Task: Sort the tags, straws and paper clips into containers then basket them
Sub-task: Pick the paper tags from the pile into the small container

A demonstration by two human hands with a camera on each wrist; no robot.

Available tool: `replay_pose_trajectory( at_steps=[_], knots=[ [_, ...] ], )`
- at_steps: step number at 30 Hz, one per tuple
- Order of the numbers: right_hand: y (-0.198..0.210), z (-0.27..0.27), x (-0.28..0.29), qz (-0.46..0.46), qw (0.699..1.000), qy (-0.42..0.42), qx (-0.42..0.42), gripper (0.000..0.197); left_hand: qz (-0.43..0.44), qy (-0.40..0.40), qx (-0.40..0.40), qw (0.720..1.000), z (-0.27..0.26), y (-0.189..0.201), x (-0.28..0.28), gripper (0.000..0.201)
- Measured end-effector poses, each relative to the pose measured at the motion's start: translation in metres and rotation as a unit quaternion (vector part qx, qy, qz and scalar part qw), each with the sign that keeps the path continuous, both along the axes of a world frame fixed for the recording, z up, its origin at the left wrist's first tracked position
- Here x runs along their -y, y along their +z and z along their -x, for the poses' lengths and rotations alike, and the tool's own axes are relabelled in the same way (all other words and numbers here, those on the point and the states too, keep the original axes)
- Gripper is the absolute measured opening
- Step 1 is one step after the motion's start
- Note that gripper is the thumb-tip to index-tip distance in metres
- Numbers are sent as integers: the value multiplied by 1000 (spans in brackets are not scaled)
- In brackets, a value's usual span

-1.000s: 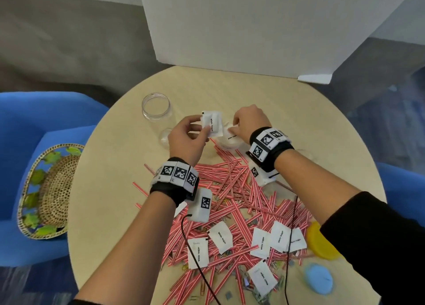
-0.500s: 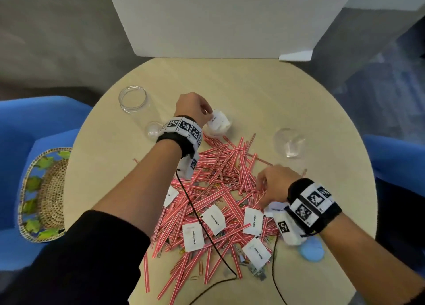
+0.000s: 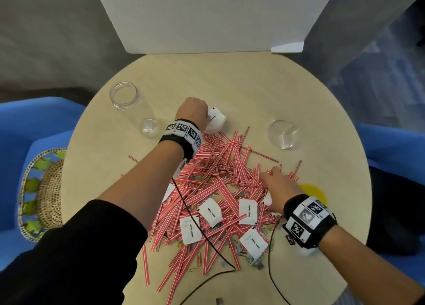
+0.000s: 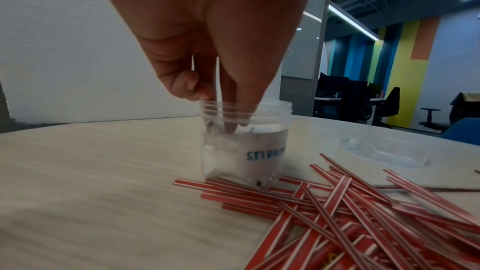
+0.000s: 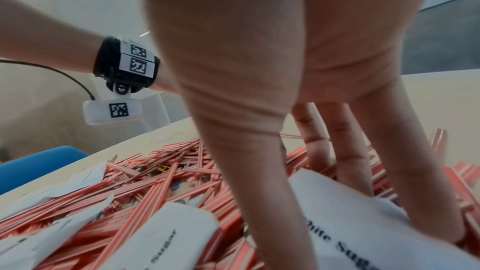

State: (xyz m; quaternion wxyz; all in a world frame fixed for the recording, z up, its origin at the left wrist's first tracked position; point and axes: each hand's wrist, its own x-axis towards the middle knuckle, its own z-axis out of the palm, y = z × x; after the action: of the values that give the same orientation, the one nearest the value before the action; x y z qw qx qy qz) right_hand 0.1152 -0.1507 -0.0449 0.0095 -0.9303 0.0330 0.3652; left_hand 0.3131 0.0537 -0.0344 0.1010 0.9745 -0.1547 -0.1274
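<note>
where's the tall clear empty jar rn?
Head view: the tall clear empty jar stands at the round wooden table's far left, just beyond a small clear lid, left of the left hand.

From the head view my left hand covers most of the small jar, and its blue lettering is cut short by the curve. My right hand hides the tag under its fingertips, so only part of the print reads. The paper clips under the straws are too small to count.

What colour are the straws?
Red with thin white stripes: straws, clearest in the left wrist view.
</note>
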Motion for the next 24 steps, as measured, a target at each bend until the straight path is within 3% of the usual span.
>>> replay_pose_trajectory(
  at_steps=[3, 6, 9, 11, 15, 18, 20, 22, 24],
  knots=[
    [5, -5, 7, -37, 999, -6, 5, 49, 18, -28, 13, 999, 7, 1, -5, 39],
    [10, -7, 17, -106, 994, -21, 30, 32, 104, -30, 21, 994, 22, 2, -21, 25],
    [18, -6, 25, -192, 976, -71, 67, 30, 205, -18, 28, 978, 58, 5, -35, 14],
    [25, -3, 26, -245, 959, -113, 84, 34, 224, -34, -24, 974, 93, 10, -40, 12],
    [23, 11, 10, -270, 956, -106, 46, 42, 101, -125, -184, 970, 159, -5, -40, 26],
    [9, 26, -8, -221, 973, -53, 30, 48, 32, -145, -193, 970, 186, -29, -40, 41],
    [1, 34, -14, -192, 980, -29, 38, 46, 25, -126, -188, 974, 193, -34, -40, 40],
    [-4, 41, -15, -175, 983, -24, 58, 40, 22, -121, -177, 976, 196, -31, -40, 37],
    [-5, 43, -15, -180, 980, -43, 68, 26, 30, -121, -171, 977, 196, -26, -39, 48]
  ],
)
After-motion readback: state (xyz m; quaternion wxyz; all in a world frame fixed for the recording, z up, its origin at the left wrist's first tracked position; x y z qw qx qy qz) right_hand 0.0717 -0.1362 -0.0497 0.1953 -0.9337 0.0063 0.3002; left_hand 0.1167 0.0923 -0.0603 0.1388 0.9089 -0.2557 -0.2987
